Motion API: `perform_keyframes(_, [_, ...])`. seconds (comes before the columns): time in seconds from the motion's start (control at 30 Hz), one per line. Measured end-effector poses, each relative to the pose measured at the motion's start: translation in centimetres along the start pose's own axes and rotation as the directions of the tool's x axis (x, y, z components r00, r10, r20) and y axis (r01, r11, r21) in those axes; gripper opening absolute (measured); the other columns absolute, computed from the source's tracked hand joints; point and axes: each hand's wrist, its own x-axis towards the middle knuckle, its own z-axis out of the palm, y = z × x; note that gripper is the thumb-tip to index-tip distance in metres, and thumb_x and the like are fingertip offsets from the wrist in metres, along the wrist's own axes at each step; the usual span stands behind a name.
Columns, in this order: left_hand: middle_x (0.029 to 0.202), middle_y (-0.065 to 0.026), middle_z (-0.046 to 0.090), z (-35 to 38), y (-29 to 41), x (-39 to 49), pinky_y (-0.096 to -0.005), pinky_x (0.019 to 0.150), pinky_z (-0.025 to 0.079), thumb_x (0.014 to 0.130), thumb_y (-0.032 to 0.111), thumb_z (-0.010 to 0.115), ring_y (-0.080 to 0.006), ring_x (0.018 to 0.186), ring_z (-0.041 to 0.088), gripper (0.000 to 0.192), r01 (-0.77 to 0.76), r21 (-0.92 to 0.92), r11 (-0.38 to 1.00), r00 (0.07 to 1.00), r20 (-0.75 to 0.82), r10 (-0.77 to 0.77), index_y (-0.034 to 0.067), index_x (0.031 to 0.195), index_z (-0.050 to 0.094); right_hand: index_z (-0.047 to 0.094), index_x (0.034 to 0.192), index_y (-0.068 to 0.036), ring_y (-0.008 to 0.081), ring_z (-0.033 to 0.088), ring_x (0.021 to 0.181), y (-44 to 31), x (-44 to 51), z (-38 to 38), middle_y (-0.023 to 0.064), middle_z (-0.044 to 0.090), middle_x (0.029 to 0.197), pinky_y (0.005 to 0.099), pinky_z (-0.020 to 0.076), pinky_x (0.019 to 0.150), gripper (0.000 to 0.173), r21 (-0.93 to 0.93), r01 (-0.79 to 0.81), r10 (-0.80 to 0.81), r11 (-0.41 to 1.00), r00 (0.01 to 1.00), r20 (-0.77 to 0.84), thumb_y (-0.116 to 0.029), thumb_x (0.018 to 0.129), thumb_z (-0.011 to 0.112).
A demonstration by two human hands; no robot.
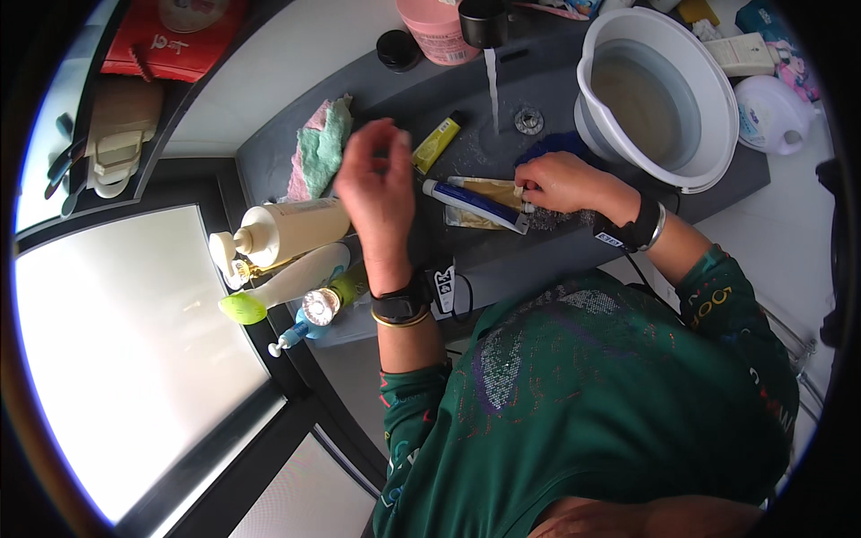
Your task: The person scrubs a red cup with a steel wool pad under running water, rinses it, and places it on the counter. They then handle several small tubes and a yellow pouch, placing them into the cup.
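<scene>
My right hand is low in the grey sink basin, its fingertips pinched at the right end of a flattened gold tube. Across this tube lies a blue tube with a white cap; part of another gold packet shows beneath. Under my right hand is a grey steel-wool scourer, and a dark blue cloth lies just behind it. My left hand is raised at the basin's left side, fingers curled with a gap to the thumb, holding nothing visible. Near it lies a yellow-green tube.
Water runs from a black faucet near the drain. A white basin of cloudy water stands right. Pump bottles and a folded cloth lie left. A pink tub and a lilac jug stand around the rim.
</scene>
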Motion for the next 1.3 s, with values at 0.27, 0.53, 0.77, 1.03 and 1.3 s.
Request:
perform_keyframes(0.27, [0.105, -0.0153, 0.072, 6.2, -7.2, -8.6, -0.0387, 0.083, 0.055, 0.080, 0.025, 0.077, -0.0332, 0.096, 0.070, 0.040, -0.047, 0.357, 0.933, 0.748, 0.631, -0.204, 0.006, 0.114, 0.070, 0.069, 0.098, -0.004, 0.0365, 0.067, 0.097, 5.7, 4.6, 4.4, 0.0161, 0.071, 0.097, 0.0455, 0.0524, 0.081, 0.023, 0.000, -0.079, 0.079, 0.997, 0.997, -0.005, -0.018, 0.080, 0.069])
perform_keyframes(0.53, [0.084, -0.0124, 0.073, 6.2, -7.0, -8.1, -0.0339, 0.070, 0.055, 0.083, 0.023, 0.075, -0.0235, 0.076, 0.071, 0.031, 0.234, 0.388, 0.892, 0.695, 0.574, -0.432, 0.003, 0.106, 0.072, 0.069, 0.093, -0.003, 0.0358, 0.068, 0.087, 6.3, 9.7, 7.7, 0.0154, 0.071, 0.092, 0.0449, 0.0517, 0.073, 0.024, -0.023, -0.065, 0.068, 0.998, 0.971, 0.228, -0.021, 0.078, 0.073])
perform_keyframes(0.77, [0.096, -0.0113, 0.071, 7.6, -8.2, -6.3, -0.0286, 0.074, 0.053, 0.092, 0.022, 0.072, -0.0155, 0.085, 0.068, 0.037, 0.586, -0.073, 0.807, 0.739, 0.457, -0.495, -0.002, 0.119, 0.064, 0.065, 0.083, 0.000, 0.0284, 0.067, 0.070, 7.1, 5.6, 3.5, 0.0127, 0.067, 0.074, 0.0389, 0.0504, 0.064, 0.018, 0.356, -0.042, 0.111, 0.933, 0.979, -0.174, -0.018, 0.085, 0.068])
perform_keyframes(1.03, [0.138, -0.0218, 0.050, 15.0, -5.6, -2.0, -0.0344, 0.093, 0.052, 0.089, 0.016, 0.077, -0.0236, 0.114, 0.060, 0.099, 0.784, -0.616, 0.078, 0.527, 0.595, -0.607, 0.003, 0.156, 0.006, 0.063, 0.099, 0.001, 0.0125, 0.067, 0.066, 4.0, 3.9, -0.4, 0.0061, 0.067, 0.083, 0.0250, 0.0535, 0.052, 0.020, 0.910, 0.097, 0.353, 0.403, 0.901, -0.253, -0.017, 0.101, 0.056])
perform_keyframes(1.3, [0.098, -0.0071, 0.069, 19.3, -9.7, 0.2, -0.0289, 0.076, 0.052, 0.095, 0.015, 0.069, -0.0145, 0.082, 0.063, 0.020, 0.784, -0.475, 0.400, 0.598, 0.406, -0.691, 0.001, 0.108, 0.064, 0.059, 0.096, 0.001, 0.0133, 0.067, 0.064, 4.2, 3.4, 1.2, 0.0080, 0.067, 0.085, 0.0243, 0.0516, 0.049, 0.021, 0.916, 0.032, 0.347, 0.399, 0.920, -0.183, -0.018, 0.102, 0.051])
